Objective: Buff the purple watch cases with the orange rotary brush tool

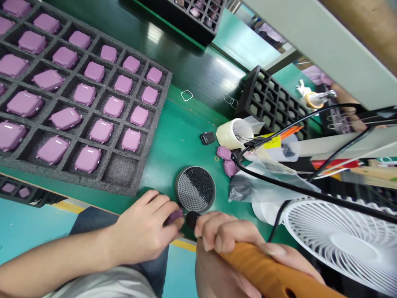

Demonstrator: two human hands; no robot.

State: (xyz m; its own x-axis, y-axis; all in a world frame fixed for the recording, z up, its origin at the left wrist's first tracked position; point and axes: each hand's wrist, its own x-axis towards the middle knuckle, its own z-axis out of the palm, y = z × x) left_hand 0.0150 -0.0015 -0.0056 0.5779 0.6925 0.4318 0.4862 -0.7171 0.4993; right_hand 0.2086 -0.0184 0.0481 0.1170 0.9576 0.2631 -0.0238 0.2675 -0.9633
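My left hand (151,223) is closed around a small purple watch case (174,216), mostly hidden by the fingers. In my right hand (229,231) is an orange electric screwdriver (263,265), its dark nose (192,219) pointing at the case. Whether the tip touches the case I cannot make out. Just beyond both hands stands a round dimpled dish (190,194), partly covered with tiny black pieces. To the left, a grey foam tray (141,174) holds many purple cases, one per cell. Its near right corner cell (120,170) is bare.
Two loose purple cases (228,159) lie by a cream cup (231,134) and a small black case (207,138). A black cable (279,182) crosses above clear plastic bags (273,182). A white fan (344,240) stands at right. Black divided trays (273,99) sit farther back.
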